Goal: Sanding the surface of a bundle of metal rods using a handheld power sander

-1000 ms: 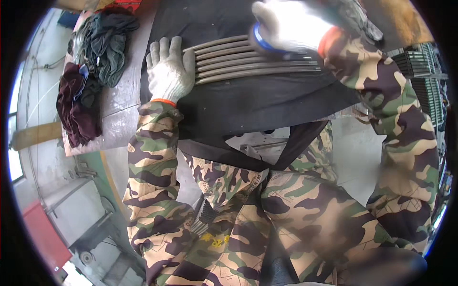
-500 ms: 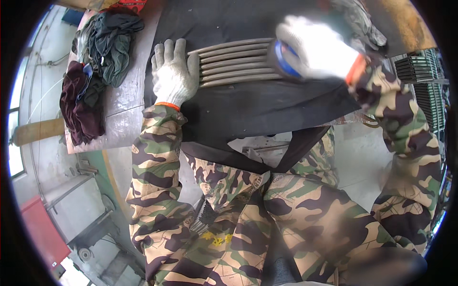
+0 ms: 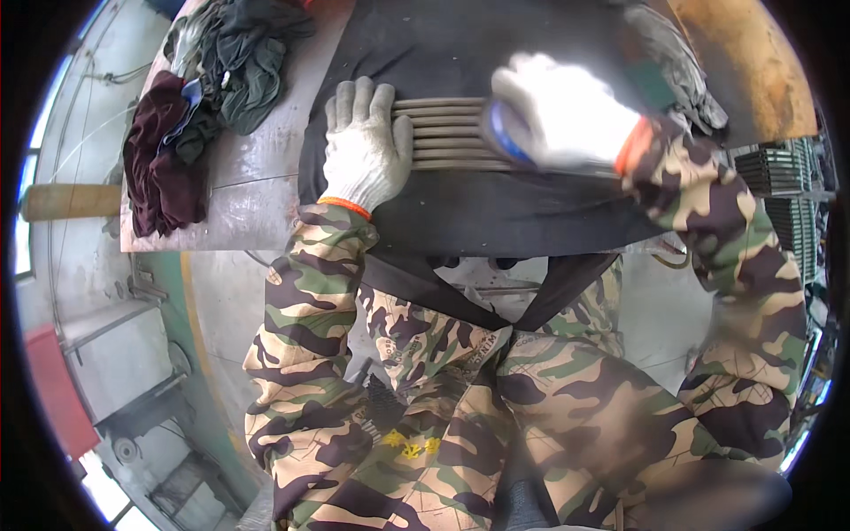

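Several grey metal rods (image 3: 447, 144) lie side by side on a black cloth (image 3: 460, 217) spread over the table. My left hand (image 3: 365, 149), in a white knitted glove, rests flat across their left ends with the fingers stretched forward. Those ends are hidden under it. At the rods' right part, my gloved right hand (image 3: 567, 111) is closed round a dark round pad with a blue edge (image 3: 507, 133), which lies against the rods. Motion smears this hand and the pad, so its exact kind cannot be made out. The rods' right ends are covered.
Crumpled dark green and maroon cloths (image 3: 168, 173) lie on the table's left side. At the back right are a grey crumpled cloth (image 3: 677, 62) and a brown board (image 3: 753, 62). Racked dark metal pieces (image 3: 788, 190) stand beyond the table's right edge.
The whole view has shifted, with the table's left side now further right. My right hand and the pad sit slightly nearer my left hand along the rods. The left hand stays flat on them.
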`<state>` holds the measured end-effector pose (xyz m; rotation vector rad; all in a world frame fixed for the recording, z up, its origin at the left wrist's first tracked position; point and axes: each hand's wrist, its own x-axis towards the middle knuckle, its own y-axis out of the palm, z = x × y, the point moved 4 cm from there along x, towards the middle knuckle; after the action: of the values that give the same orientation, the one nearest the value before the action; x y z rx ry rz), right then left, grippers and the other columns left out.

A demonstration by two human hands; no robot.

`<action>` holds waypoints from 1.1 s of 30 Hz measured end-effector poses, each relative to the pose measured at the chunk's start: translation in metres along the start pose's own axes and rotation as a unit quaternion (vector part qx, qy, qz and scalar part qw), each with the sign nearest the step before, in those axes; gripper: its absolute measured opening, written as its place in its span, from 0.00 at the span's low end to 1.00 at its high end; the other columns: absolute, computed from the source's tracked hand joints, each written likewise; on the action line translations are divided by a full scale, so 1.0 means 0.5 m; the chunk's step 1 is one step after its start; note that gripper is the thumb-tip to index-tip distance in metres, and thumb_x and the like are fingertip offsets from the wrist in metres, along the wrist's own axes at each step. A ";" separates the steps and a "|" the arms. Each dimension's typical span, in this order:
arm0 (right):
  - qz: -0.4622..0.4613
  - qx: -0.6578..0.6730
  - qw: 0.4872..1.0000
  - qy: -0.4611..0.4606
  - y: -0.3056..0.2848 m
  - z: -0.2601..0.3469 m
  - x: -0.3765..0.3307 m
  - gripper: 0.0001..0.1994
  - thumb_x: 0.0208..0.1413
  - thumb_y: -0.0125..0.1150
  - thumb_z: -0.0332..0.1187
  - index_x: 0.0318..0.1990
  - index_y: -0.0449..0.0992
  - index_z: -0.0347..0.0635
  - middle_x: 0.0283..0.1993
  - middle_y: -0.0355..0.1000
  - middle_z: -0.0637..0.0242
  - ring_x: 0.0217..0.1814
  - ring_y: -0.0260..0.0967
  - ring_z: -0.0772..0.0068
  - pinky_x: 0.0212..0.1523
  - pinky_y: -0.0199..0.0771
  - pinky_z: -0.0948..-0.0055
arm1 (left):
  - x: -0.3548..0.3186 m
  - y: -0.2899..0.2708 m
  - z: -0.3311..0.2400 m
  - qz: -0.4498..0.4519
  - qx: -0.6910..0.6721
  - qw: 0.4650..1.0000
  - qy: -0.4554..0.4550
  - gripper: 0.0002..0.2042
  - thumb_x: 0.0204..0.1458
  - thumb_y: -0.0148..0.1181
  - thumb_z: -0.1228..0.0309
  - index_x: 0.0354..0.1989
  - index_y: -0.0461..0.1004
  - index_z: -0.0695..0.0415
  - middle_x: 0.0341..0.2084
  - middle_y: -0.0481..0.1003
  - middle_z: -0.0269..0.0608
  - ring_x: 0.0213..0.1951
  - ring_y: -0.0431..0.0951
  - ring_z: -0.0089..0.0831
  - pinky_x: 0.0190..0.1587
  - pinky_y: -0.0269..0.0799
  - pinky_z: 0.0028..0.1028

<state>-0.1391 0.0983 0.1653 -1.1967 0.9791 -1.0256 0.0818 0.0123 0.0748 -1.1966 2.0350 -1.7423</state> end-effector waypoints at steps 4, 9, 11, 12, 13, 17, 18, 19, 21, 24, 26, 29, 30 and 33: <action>0.005 -0.027 1.000 -0.012 0.014 -0.004 0.069 0.17 0.61 0.59 0.38 0.52 0.77 0.39 0.48 0.76 0.47 0.52 0.79 0.40 0.49 0.82 0.45 | -0.009 -0.003 0.018 -0.017 -0.017 1.000 -0.001 0.22 0.64 0.58 0.65 0.63 0.72 0.63 0.66 0.70 0.62 0.70 0.64 0.68 0.73 0.58 0.56; 0.002 0.002 1.000 -0.027 0.021 0.041 0.035 0.17 0.60 0.59 0.38 0.52 0.77 0.39 0.48 0.76 0.44 0.52 0.79 0.41 0.48 0.83 0.45 | 0.004 0.020 -0.005 -0.030 -0.019 0.999 -0.011 0.22 0.63 0.58 0.65 0.63 0.71 0.62 0.66 0.69 0.61 0.70 0.64 0.66 0.73 0.58 0.56; 0.021 -0.004 0.999 -0.025 0.011 0.055 0.039 0.17 0.60 0.58 0.38 0.51 0.78 0.38 0.50 0.76 0.44 0.54 0.78 0.42 0.48 0.83 0.46 | 0.011 0.019 -0.015 -0.024 0.008 1.000 0.005 0.23 0.63 0.58 0.65 0.65 0.71 0.62 0.67 0.68 0.61 0.70 0.64 0.66 0.73 0.57 0.56; 0.040 0.006 0.999 0.003 0.006 0.057 0.060 0.17 0.59 0.58 0.37 0.51 0.78 0.38 0.51 0.76 0.44 0.54 0.78 0.42 0.49 0.83 0.46 | 0.013 0.019 -0.011 -0.025 0.009 1.000 0.005 0.23 0.63 0.58 0.65 0.65 0.71 0.62 0.67 0.68 0.61 0.70 0.64 0.66 0.73 0.57 0.56; 0.034 -0.010 0.999 0.016 0.017 0.042 0.086 0.16 0.59 0.58 0.37 0.51 0.78 0.37 0.51 0.76 0.44 0.55 0.78 0.41 0.50 0.82 0.46 | 0.014 0.017 -0.011 -0.051 0.026 0.998 0.026 0.22 0.60 0.60 0.65 0.60 0.72 0.62 0.61 0.70 0.59 0.65 0.66 0.63 0.68 0.61 0.54; -0.069 -0.001 0.997 -0.039 0.033 0.045 0.077 0.10 0.57 0.59 0.31 0.44 0.75 0.37 0.43 0.75 0.47 0.46 0.77 0.41 0.45 0.80 0.45 | -0.001 0.020 -0.003 -0.106 0.071 0.990 0.054 0.21 0.57 0.61 0.65 0.57 0.74 0.62 0.57 0.72 0.57 0.62 0.69 0.60 0.65 0.63 0.54; -0.065 0.009 0.997 -0.050 0.026 0.061 0.055 0.10 0.58 0.59 0.31 0.44 0.75 0.37 0.43 0.74 0.47 0.46 0.77 0.41 0.45 0.80 0.45 | 0.001 0.020 -0.004 -0.106 0.071 0.990 0.051 0.21 0.57 0.61 0.65 0.57 0.74 0.62 0.57 0.72 0.57 0.62 0.69 0.60 0.65 0.63 0.54; -0.095 -0.003 0.992 -0.081 0.036 0.061 0.043 0.09 0.59 0.58 0.32 0.44 0.75 0.37 0.42 0.74 0.46 0.45 0.77 0.41 0.44 0.80 0.45 | 0.003 0.021 -0.006 -0.103 0.068 0.991 0.052 0.21 0.57 0.61 0.64 0.57 0.74 0.62 0.58 0.72 0.57 0.63 0.68 0.60 0.65 0.63 0.54; -0.081 -0.010 0.995 -0.054 0.032 0.039 0.070 0.09 0.59 0.59 0.32 0.44 0.75 0.38 0.42 0.74 0.46 0.45 0.77 0.41 0.44 0.80 0.45 | 0.011 0.020 -0.013 -0.099 0.058 0.992 0.059 0.22 0.57 0.61 0.64 0.57 0.74 0.63 0.59 0.72 0.57 0.64 0.68 0.60 0.66 0.62 0.54; -0.089 -0.014 0.996 -0.027 0.024 0.005 0.105 0.09 0.58 0.58 0.32 0.43 0.75 0.38 0.42 0.74 0.46 0.45 0.77 0.38 0.44 0.80 0.44 | 0.021 0.026 -0.004 -0.027 0.042 0.998 0.024 0.24 0.63 0.57 0.64 0.65 0.71 0.60 0.63 0.71 0.60 0.67 0.66 0.64 0.70 0.60 0.56; 0.001 -0.029 1.000 -0.009 0.018 0.027 0.075 0.16 0.61 0.59 0.38 0.51 0.78 0.38 0.49 0.77 0.46 0.53 0.79 0.41 0.50 0.82 0.45 | 0.030 0.027 -0.009 -0.033 0.045 0.998 0.032 0.23 0.63 0.58 0.63 0.65 0.71 0.60 0.64 0.71 0.59 0.67 0.67 0.63 0.70 0.60 0.55; 0.016 -0.011 1.000 -0.013 0.015 0.052 0.062 0.15 0.62 0.57 0.38 0.51 0.78 0.39 0.52 0.76 0.45 0.56 0.78 0.41 0.53 0.81 0.45 | 0.037 0.020 -0.007 -0.037 0.056 0.998 0.023 0.23 0.63 0.58 0.63 0.64 0.73 0.59 0.63 0.72 0.58 0.67 0.67 0.60 0.69 0.61 0.54; 0.027 -0.006 1.000 0.011 0.010 0.043 0.078 0.15 0.62 0.57 0.37 0.51 0.78 0.38 0.51 0.76 0.45 0.57 0.78 0.41 0.54 0.82 0.45 | 0.045 0.022 -0.009 -0.050 0.064 0.996 0.029 0.22 0.63 0.58 0.63 0.63 0.73 0.59 0.63 0.72 0.57 0.67 0.67 0.59 0.69 0.61 0.53; 0.003 -0.027 1.000 0.014 0.015 0.018 0.098 0.15 0.61 0.57 0.36 0.50 0.78 0.38 0.49 0.76 0.45 0.54 0.78 0.41 0.52 0.82 0.44 | 0.050 0.028 -0.006 -0.054 0.073 0.995 0.029 0.22 0.62 0.58 0.63 0.62 0.74 0.59 0.60 0.74 0.55 0.64 0.69 0.57 0.66 0.63 0.53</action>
<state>-0.1171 0.0536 0.1564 -1.2263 1.0368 -1.0185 0.0575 -0.0031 0.0713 -1.2447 1.8673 -1.9604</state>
